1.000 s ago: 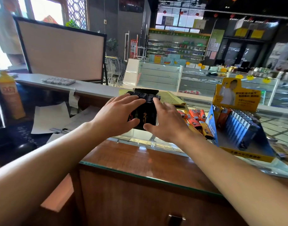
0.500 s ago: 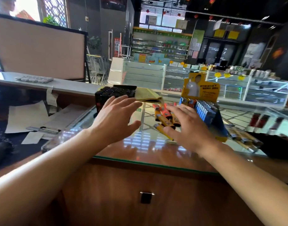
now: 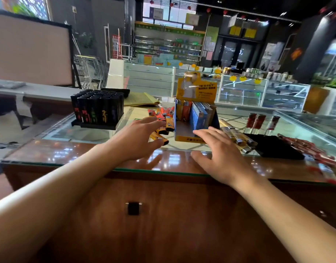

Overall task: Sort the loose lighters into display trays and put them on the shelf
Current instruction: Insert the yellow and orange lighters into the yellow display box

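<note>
Head view: a second ago both hands clasped the black tray of lighters [image 3: 98,110]; now that tray stands on the bench, well out beyond and to the left of the left hand [image 3: 138,138], and both hands have drawn back toward the near edge and shifted right. The left hand hovers with fingers spread and straight, its fingertips just over the loose orange lighters [image 3: 162,123]; whether it touches them I cannot tell. The right hand [image 3: 219,151] is likewise spread flat and holds nothing, low over the bench [image 3: 87,152] just in front of the yellow-and-blue display tray [image 3: 196,118].

Progress, as I judge it: the black tray looks full, its lighters upright with heads up, so that part seems sorted. The yellow-and-blue tray, between and just beyond the two hands, is only part filled: a row of blue lighters and a few orange ones stand upright at the back, with bare floor at the front. Shelving has not started for anything in view.

The loose orange lighters lie flat in a scatter, long axes mostly running away from the person and slightly askew, dark ends nearest. Gold lighters [image 3: 237,136] lie flat just right of the right hand, slanting rightward. More red ones [image 3: 304,145] lie far to its right.
</note>
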Available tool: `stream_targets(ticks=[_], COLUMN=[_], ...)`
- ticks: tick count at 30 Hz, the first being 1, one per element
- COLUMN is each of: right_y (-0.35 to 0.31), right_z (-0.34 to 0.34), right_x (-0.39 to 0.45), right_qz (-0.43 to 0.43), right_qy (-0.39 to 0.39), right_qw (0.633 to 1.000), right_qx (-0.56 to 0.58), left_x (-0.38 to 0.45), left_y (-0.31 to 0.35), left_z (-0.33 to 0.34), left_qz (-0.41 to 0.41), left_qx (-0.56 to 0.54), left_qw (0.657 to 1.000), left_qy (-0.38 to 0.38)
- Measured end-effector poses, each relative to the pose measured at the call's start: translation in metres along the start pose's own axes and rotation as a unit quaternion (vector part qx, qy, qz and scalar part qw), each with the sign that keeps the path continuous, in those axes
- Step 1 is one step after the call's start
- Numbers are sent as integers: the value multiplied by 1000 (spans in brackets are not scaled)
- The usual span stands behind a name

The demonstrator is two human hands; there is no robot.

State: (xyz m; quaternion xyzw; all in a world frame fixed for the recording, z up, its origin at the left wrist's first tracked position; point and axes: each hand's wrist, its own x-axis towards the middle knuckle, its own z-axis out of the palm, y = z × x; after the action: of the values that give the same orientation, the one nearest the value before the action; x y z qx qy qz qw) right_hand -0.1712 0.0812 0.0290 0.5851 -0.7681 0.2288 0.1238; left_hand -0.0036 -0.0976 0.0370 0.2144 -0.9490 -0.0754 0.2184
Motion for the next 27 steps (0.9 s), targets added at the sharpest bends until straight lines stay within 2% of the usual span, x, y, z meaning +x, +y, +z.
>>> stream_targets(ticks=[5, 12, 16, 21, 25, 27], right_y=[1, 3, 4, 0, -4, -5], right_z=[3, 3, 4, 4, 8, 10], right_x=[0, 0, 0, 8, 16, 20], right_qz=[-17, -33, -34, -37, -47, -48], right_qy=[13, 17, 18, 27, 22, 23], right_qw=[1000, 999, 999, 998, 998, 998], right_qx=[18, 30, 38, 49, 42, 40], left_x=[6, -16, -17, -2, 15, 18], left_y=[12, 26, 27, 17, 22, 23], left_z=[11, 6, 2, 6, 14, 17], left_qz=[-49, -43, -62, -94, -111, -95], left_qx=[19, 29, 27, 81, 69, 67], left_qw=[994, 996, 997, 992, 989, 988], left_qy=[-96, -67, -30, 13, -65, -106])
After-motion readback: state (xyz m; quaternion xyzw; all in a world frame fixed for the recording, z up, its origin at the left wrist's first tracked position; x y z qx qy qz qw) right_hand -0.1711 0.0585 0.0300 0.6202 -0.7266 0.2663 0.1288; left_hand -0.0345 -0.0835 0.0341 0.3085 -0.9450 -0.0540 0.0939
